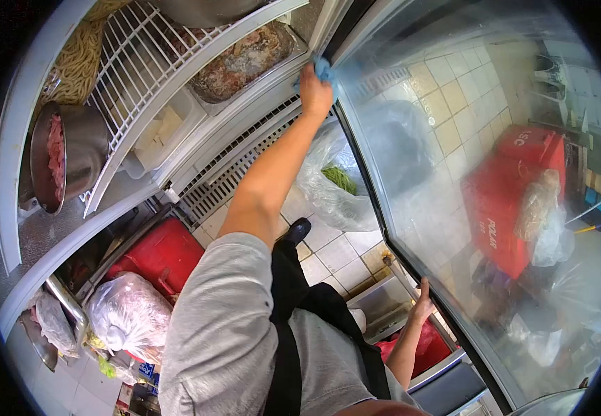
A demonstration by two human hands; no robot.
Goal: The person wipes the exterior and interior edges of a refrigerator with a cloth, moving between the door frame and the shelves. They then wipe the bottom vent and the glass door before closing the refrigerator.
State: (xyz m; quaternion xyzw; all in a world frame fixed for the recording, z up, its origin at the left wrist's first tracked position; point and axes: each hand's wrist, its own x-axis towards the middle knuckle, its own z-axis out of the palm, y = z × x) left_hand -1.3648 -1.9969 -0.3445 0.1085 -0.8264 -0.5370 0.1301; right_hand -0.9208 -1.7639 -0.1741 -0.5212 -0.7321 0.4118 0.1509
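My left hand is closed around a blue cloth and presses it against the inner side of the door frame, near the hinge. The glass door stands swung out, its pane fogged. At its dark near-side edge my right hand grips the frame, with the fingers partly hidden behind it. My left arm reaches past the fridge shelves, in front of a metal tray of meat.
A wire shelf holds noodles; below is a steel pot with meat. On the floor are a plastic bag with greens and a red container. Beyond the glass stands a red box.
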